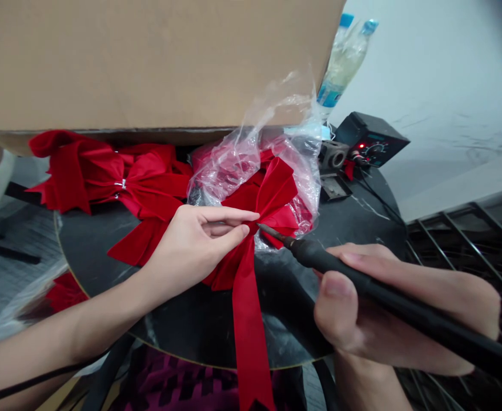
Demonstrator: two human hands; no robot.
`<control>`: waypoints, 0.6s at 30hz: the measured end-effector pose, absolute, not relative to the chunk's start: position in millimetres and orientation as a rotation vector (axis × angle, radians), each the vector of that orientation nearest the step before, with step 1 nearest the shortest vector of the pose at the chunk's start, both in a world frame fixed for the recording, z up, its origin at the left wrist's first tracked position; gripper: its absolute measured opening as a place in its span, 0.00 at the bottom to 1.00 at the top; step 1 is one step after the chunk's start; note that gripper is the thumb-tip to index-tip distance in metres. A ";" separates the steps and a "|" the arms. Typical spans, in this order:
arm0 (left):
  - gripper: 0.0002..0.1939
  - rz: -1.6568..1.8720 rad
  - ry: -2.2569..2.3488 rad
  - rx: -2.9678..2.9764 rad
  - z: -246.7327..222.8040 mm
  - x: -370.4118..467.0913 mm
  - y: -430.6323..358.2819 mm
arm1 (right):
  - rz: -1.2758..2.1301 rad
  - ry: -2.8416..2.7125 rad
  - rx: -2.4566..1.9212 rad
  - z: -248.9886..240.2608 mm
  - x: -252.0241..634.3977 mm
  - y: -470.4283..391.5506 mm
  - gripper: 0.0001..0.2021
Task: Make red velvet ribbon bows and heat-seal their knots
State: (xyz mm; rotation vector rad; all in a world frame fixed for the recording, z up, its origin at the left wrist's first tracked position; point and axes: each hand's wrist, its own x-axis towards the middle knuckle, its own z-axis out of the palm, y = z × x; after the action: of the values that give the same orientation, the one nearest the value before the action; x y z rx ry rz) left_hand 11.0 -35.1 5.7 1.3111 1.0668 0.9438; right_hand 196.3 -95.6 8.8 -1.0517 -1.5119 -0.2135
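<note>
My left hand pinches the middle of a red velvet ribbon bow with thumb and fingers. One long tail of the bow hangs down over the table's front edge. In my right hand is a black soldering iron, held like a pen. Its metal tip meets the bow's centre close to my left fingertips; whether it presses into the fabric I cannot tell. Behind the bow lies a clear plastic bag with more red ribbon inside. A pile of red bows with silvery ties rests to the left.
The round black table carries everything. A large cardboard box stands at the back. At right rear are a black soldering station with a lit red light, an iron stand and plastic bottles. A metal rack stands at right.
</note>
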 end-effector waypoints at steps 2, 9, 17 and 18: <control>0.10 0.943 1.069 1.316 5.2 10.4 -34.6 | -0.205 -1.513 -1.047 7.8 196.8 -95.7 0.14; 0.11 0.958 1.087 1.360 3.9 7.6 -32.6 | -0.158 -1.513 -1.098 10.1 195.3 -94.4 0.12; 0.12 0.967 1.086 1.385 0.5 7.6 -31.0 | -0.084 -1.458 -1.149 6.3 197.1 -97.9 0.11; 0.12 0.967 1.081 1.383 0.2 7.7 -30.8 | -0.017 -1.422 -1.172 4.5 199.1 -99.7 0.11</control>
State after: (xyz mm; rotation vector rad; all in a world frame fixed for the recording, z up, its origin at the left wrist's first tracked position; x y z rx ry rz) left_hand 7.7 -30.8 0.2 1.3830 1.0810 0.9671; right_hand 199.1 -99.7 4.5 -1.1721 -1.4224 -0.0169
